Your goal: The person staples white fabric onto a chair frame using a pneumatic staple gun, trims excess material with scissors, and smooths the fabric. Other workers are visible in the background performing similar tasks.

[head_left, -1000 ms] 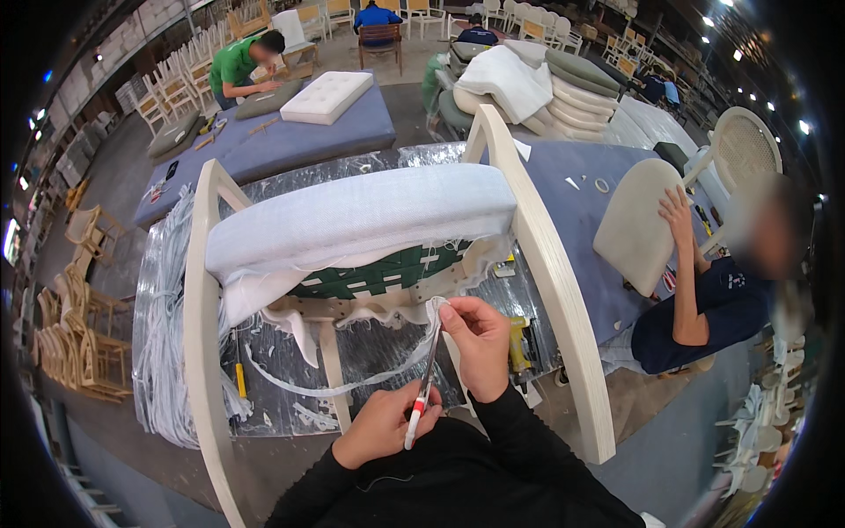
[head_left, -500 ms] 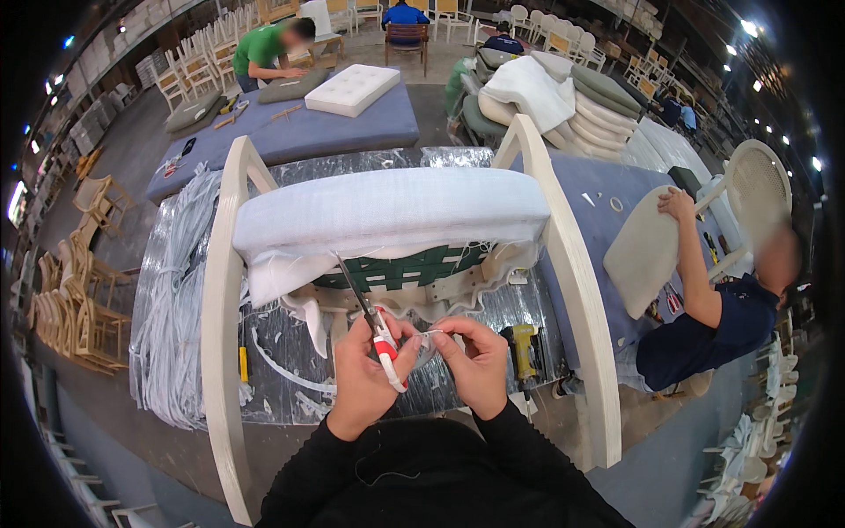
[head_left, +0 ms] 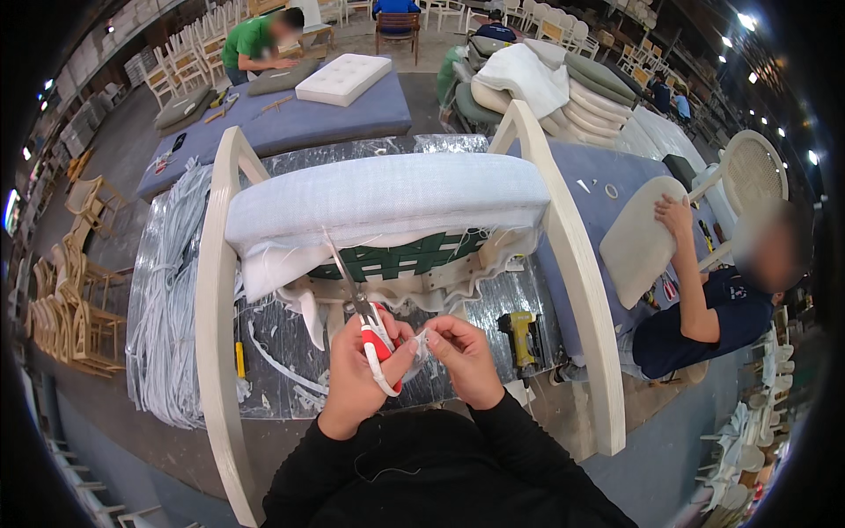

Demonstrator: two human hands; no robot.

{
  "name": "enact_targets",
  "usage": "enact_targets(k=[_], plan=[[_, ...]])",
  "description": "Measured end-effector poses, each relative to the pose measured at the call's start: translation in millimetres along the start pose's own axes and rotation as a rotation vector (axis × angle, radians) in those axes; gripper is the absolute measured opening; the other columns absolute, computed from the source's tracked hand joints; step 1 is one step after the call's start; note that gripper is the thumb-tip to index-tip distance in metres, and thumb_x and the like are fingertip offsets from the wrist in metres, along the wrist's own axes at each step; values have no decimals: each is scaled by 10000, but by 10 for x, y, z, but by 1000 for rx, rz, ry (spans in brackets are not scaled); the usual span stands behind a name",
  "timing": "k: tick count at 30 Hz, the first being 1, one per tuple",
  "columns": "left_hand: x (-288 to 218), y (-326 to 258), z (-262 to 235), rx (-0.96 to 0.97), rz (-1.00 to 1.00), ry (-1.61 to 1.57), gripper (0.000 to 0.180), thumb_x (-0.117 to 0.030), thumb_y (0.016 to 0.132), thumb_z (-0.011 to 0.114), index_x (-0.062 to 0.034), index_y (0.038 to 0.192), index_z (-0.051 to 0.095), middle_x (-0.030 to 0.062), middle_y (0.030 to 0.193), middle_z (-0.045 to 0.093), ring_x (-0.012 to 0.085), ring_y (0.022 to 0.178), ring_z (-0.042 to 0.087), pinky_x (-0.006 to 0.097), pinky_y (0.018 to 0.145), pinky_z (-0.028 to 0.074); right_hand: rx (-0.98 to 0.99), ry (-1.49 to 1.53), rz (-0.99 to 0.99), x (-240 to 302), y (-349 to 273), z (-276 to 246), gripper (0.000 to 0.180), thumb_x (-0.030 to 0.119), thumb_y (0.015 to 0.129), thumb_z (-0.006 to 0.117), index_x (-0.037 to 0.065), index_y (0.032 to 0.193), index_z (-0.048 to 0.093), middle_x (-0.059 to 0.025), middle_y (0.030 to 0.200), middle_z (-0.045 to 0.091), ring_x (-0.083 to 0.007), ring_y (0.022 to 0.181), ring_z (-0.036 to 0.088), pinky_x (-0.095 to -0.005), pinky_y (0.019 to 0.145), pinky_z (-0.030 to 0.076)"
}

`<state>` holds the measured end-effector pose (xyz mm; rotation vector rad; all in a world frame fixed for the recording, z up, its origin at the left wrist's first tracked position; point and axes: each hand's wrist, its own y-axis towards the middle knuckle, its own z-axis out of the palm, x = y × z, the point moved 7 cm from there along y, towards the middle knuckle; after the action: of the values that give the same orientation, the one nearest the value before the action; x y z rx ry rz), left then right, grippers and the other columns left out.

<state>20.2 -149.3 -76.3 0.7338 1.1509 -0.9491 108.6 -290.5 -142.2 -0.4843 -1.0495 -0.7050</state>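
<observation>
A person's left hand (head_left: 350, 380) is folded around a pair of scissors with red-and-white handles and long steel blades (head_left: 363, 319), its thumb beside a small, crumpled, translucent white scrap (head_left: 422, 346). The right hand (head_left: 468, 361), fingers curled in, pinches that scrap between thumb and forefinger — the two hands nearly touching at the near edge of a table sheathed in glossy plastic (head_left: 508, 289). The blades point up and away; whether their tips touch anything cannot be told.

Beyond them, a thick pad in pale blue-white woven fabric (head_left: 387, 198) spans the two sides of a cream, grained wooden chair frame (head_left: 576, 264). The pad is smooth and rounded above, ragged below, with loose threads and a white flap (head_left: 269, 271) hanging at its left end. Dark green interlaced webbing (head_left: 431, 251) shows underneath. The frame's sides reach past the table's near edge.

Loose pale grey strips (head_left: 172, 299) lie bunched along the table's left edge; a yellow-and-black power tool (head_left: 523, 339) lies toward its near right corner. At right, a co-worker in a dark shirt (head_left: 700, 326) steadies a rounded beige panel (head_left: 635, 242).
</observation>
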Motion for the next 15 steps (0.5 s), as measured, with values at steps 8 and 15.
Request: enact_targets(k=[8,15], plan=[[-50,-8,-49,-119,175,79,224,-12,941,816,-41,1035,615,45,927,718,82,777,632,270,691,525,-117,-130,-109,244,-86,128,196,125,1049,813,-50,1137,806,-32,1014,775,-63,919,681,-233,811,543],[278,-555,245,491,-134,378,291,-205,1012,769,-43,1202,619,30,762,679,137,651,681,307,656,532,-292,-223,-166,362,-44,-115,238,143,1066,799,-64,1183,803,-1,931,760,-44,813,634,-221,713,486]])
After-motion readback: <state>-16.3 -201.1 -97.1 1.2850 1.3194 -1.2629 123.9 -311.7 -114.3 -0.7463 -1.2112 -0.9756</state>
